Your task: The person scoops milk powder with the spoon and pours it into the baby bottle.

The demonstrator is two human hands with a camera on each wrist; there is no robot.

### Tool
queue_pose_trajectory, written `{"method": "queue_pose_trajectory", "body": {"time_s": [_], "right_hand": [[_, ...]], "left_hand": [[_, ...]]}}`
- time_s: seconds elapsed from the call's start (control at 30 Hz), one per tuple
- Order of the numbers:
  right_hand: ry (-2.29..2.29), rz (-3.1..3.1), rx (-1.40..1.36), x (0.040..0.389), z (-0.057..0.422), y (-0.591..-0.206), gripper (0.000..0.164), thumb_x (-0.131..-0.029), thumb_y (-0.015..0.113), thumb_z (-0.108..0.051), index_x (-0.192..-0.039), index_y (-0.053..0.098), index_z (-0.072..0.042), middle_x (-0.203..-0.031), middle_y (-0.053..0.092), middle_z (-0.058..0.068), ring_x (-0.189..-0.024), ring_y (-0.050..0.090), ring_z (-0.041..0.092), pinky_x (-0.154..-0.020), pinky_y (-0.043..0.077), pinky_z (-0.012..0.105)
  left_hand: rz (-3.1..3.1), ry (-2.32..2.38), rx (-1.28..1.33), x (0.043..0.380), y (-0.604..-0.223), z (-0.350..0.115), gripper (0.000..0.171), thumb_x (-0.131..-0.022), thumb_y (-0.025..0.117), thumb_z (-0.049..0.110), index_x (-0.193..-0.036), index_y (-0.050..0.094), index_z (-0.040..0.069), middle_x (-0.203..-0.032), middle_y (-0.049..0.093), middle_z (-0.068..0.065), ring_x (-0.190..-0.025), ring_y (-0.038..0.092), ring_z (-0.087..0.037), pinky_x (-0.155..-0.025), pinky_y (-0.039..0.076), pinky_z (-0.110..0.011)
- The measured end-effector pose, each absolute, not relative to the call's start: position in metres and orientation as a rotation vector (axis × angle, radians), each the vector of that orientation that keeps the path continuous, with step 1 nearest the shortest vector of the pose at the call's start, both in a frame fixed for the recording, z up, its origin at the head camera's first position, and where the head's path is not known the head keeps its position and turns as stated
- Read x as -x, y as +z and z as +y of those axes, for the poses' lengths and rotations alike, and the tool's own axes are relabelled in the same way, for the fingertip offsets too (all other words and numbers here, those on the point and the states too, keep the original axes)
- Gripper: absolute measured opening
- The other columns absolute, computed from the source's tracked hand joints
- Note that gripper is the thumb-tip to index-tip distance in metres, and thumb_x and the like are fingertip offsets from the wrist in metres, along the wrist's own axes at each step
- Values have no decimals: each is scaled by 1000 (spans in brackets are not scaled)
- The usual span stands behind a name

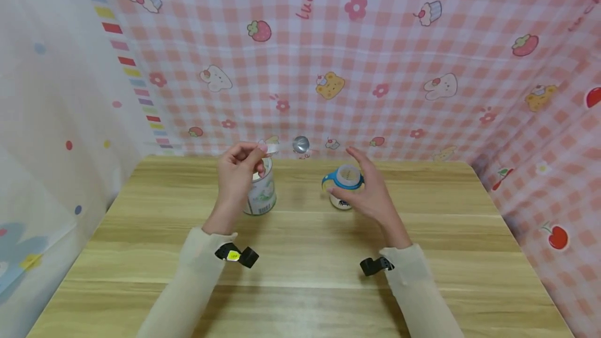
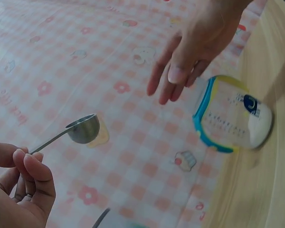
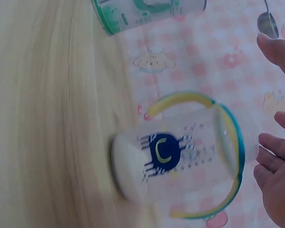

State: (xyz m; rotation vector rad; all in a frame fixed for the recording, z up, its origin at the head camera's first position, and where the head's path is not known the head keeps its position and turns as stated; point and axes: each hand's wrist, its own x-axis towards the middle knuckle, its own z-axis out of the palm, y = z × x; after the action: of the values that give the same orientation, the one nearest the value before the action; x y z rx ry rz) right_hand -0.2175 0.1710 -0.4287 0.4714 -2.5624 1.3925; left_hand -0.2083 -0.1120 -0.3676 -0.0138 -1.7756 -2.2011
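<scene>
In the head view, my left hand [image 1: 233,179] pinches the thin handle of a round metal scoop [image 1: 301,144] between thumb and fingers. The scoop's bowl points right and hangs in the air, rim upward in the left wrist view. Below that hand stands a printed tin can [image 1: 261,196], its top partly hidden. A baby bottle [image 3: 190,152] with a blue and yellow two-handled ring stands upright, something white in its bottom. My right hand [image 1: 372,192] is spread beside the bottle's see-through top, thumb and fingers apart and not gripping it.
The wooden table [image 1: 291,306] carries the can and the bottle near its back edge. Behind it hangs a pink checked cloth [image 1: 291,67], with a pale printed curtain [image 1: 56,119] on the left. Black cameras sit on both wrists.
</scene>
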Motion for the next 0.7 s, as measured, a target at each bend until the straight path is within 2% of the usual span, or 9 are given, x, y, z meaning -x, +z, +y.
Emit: {"method": "queue_pose_trajectory", "body": {"time_s": [0.1,0.17,0.33,0.47,0.7], "right_hand": [[1401,-2547,-505,216,164,-425,95,-79,89,-38,-157,35,-37,-165,36,-4,-141,45,31,-112,43,59],[1404,-2544,-529,215,159,-423,96,-78,89,-39,-157,35,-37,-166,35,-4,-141,45,30,-112,44,58],[1366,-2550,-601,214,145,-422,99,-78,90,-40,-159,34,-32,-166,35,0,-154,31,25,-122,33,57],[1344,-2574,-626,214,134,-420,101,-79,88,-42,-161,30,-31,-167,33,0,-156,29,24,-123,31,56],[1351,-2633,-652,212,115,-419,106,-78,87,-50,-161,22,-39,-168,29,-3,-156,28,24,-123,32,58]], "left_hand": [[-1740,-2208,11,209,-367,-119,14,-94,72,3,-84,70,13,-72,70,5,-53,54,-6,-51,48,-16],[-1728,-2204,5,209,-368,-123,14,-94,72,3,-84,70,12,-73,71,4,-54,54,-7,-51,47,-16],[-1706,-2190,-27,208,-369,-133,14,-94,71,1,-84,69,12,-74,73,3,-54,54,-8,-51,47,-17],[-1685,-2173,-27,209,-369,-141,13,-93,73,2,-83,71,10,-73,73,3,-53,53,-8,-50,46,-16],[-1710,-2104,-44,209,-371,-155,9,-91,77,7,-85,71,6,-72,73,3,-52,54,-7,-50,48,-16]]}}
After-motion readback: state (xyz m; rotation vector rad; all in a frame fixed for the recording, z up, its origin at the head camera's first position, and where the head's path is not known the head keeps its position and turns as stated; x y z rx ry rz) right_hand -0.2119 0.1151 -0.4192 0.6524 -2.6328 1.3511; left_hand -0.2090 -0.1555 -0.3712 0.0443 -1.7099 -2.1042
